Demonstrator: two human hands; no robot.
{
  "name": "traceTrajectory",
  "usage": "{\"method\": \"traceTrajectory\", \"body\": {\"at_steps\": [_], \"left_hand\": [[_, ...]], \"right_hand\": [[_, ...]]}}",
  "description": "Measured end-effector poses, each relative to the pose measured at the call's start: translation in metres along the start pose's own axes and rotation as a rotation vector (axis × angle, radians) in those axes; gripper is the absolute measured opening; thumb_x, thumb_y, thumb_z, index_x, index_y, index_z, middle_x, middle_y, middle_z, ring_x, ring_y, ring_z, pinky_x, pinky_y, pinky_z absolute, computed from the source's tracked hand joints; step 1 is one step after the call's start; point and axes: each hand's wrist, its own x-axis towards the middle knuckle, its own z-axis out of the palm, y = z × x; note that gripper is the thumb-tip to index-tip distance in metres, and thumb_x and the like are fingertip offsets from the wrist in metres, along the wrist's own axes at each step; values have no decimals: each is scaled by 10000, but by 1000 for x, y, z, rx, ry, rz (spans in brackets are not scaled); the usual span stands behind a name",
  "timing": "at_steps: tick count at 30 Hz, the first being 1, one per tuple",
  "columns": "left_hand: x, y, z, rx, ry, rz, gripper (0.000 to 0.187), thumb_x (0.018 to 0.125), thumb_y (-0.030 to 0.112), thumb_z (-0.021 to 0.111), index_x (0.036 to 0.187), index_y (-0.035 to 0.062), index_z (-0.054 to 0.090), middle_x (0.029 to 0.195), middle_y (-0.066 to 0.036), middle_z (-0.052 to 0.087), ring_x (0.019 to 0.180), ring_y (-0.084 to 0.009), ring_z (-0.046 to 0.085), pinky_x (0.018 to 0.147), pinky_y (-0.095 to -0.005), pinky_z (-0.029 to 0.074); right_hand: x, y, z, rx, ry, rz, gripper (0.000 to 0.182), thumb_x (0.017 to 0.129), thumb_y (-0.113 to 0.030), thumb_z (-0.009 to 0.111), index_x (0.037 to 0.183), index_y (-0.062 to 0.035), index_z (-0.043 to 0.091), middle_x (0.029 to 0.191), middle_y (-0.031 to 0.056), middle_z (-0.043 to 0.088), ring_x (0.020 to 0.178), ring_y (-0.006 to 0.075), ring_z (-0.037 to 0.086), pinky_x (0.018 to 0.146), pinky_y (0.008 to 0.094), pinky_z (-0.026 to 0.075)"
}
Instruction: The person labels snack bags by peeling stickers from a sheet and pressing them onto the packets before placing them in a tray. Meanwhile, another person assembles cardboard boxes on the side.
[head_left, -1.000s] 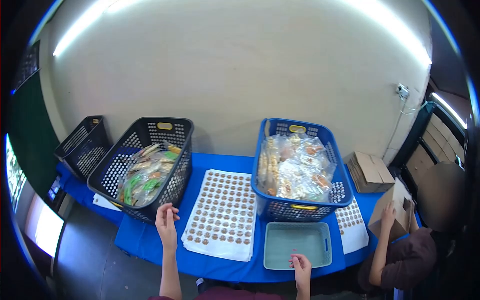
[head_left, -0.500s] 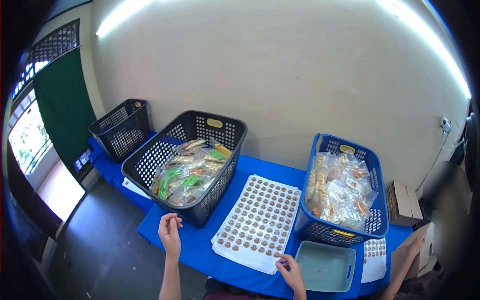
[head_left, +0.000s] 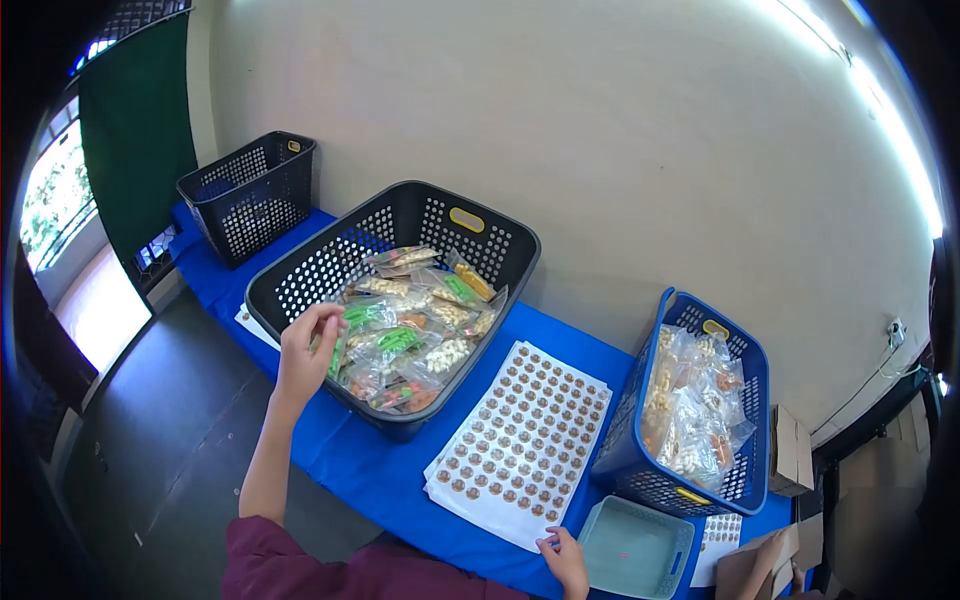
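Observation:
My left hand (head_left: 304, 352) is raised over the near left rim of the black basket (head_left: 522, 252), its fingers curved with a gap to the thumb and nothing visible in it. Clear plastic packets (head_left: 446, 354) with green, white and orange contents fill the bottom of that basket. My right hand (head_left: 566, 562) is at the lower right corner of the white sticker sheets (head_left: 520, 430), which carry rows of small round brown stickers. Its thumb and finger are slightly apart at the paper's edge; whether a sticker clings to them cannot be made out.
A blue basket (head_left: 628, 440) of clear packets stands to the right, with a pale green tray (head_left: 634, 560) before it. Another black basket (head_left: 250, 205) sits far left on the blue cloth (head_left: 345, 465). At the lower right, a co-worker's hand (head_left: 768, 560) touches a cardboard box (head_left: 740, 572).
My left hand has moved up and left to the black basket's rim. My right hand stays by the sheets' lower corner. The view has tilted and shifted.

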Motion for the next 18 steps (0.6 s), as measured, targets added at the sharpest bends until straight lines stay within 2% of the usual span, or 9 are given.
{"method": "traceTrajectory", "body": {"at_steps": [2, 6, 10, 12, 13, 14, 15, 17, 18], "left_hand": [[20, -5, -1, 23, -30, 43, 112, 840, 22, 481, 914, -22, 552, 763, -84, 599, 692, -129, 588, 623, -240, 451], [60, -18, 0, -15, -129, 76, 123, 844, 60, 483, 905, -25, 548, 763, -87, 600, 687, -140, 590, 627, -249, 452], [106, -62, 16, 9, -415, 8, 172, 835, 143, 503, 908, -3, 554, 721, -93, 601, 666, -169, 589, 610, -285, 454], [123, -118, 33, 125, -594, -31, 197, 824, 182, 513, 913, 12, 561, 714, -104, 607, 661, -202, 594, 601, -311, 455], [127, -185, 50, 257, -626, 103, 230, 805, 212, 522, 938, 34, 577, 745, -140, 617, 700, -263, 608, 632, -367, 468], [128, -211, 55, 476, -813, 4, 275, 781, 242, 529, 949, 32, 585, 825, -158, 625, 761, -289, 608, 692, -376, 475], [122, -225, 59, 757, -981, 8, 281, 765, 238, 532, 947, 35, 599, 849, -158, 629, 797, -295, 611, 701, -394, 478], [102, -214, 59, 940, -1196, -226, 455, 668, 227, 638, 1080, 54, 551, 982, -147, 611, 884, -287, 601, 744, -393, 478], [72, -341, 94, 874, -1265, -20, 612, 581, 257, 724, 1095, -3, 520, 1003, -166, 597, 921, -279, 586, 766, -376, 473]], "right_hand": [[6, -17, 4, -1, 32, -9, 350, 741, -184, 651, 1013, 7, 541, 780, 118, 614, 652, 183, 591, 605, 286, 472], [14, -52, 17, 7, 43, -36, 360, 755, -197, 631, 1029, 14, 530, 845, 154, 612, 717, 231, 607, 634, 319, 474], [7, -76, 33, 68, 45, -21, 355, 770, -191, 620, 1044, 12, 519, 866, 153, 607, 732, 222, 608, 634, 311, 474], [4, -74, 41, 92, 58, -29, 361, 777, -206, 618, 1045, 12, 517, 853, 152, 606, 730, 219, 607, 623, 308, 475], [2, -69, 45, 88, 74, 1, 367, 773, -212, 621, 1044, 12, 518, 849, 151, 607, 726, 220, 607, 621, 310, 475], [-2, -64, 50, 90, 90, 34, 373, 770, -219, 625, 1043, 12, 519, 845, 150, 608, 721, 221, 607, 620, 311, 476], [-8, -56, 57, 98, 106, 72, 379, 767, -225, 628, 1042, 12, 519, 840, 149, 608, 716, 222, 606, 618, 313, 476], [-16, -34, 69, 27, 106, 114, 393, 760, -258, 639, 1036, -6, 519, 809, 156, 611, 704, 239, 607, 623, 330, 473], [-24, -31, 72, 4, 109, 116, 383, 766, -273, 637, 1029, -21, 518, 788, 165, 611, 708, 255, 608, 625, 346, 469]]}}
